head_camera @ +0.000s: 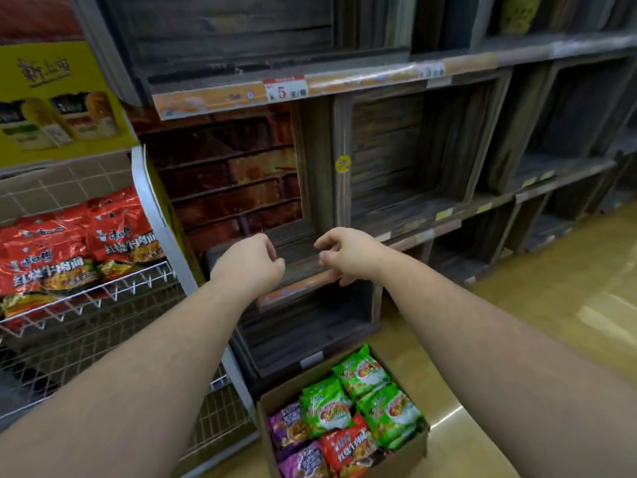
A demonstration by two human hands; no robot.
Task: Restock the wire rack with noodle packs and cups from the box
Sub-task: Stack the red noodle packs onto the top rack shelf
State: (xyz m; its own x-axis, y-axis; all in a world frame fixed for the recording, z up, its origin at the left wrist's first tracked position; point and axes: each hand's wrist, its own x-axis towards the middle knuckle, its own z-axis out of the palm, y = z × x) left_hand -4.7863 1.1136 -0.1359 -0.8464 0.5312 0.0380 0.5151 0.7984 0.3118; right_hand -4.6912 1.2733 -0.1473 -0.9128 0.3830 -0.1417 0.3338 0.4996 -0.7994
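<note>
A wire rack (103,294) on the left of a shop aisle carries red noodle packs (69,250) along the front edge of one tier, while the mesh tier beneath it shows no stock in the part that is visible. Beside it, dark wooden shelving (413,160) stands bare in every bay in view. On the floor against the rack's right-hand post sits the cardboard box (275,398), still well filled with green packs (362,398), purple packs (293,439) and a red pack (348,450); no cups can be seen in it. Both bare arms reach forward over the box, the left hand (250,263) and right hand (348,253) near each other in front of the wooden shelving, each grip loosely curled and holding nothing. Restocking looks partly done, with most of the box apparently left to shelve.
</note>
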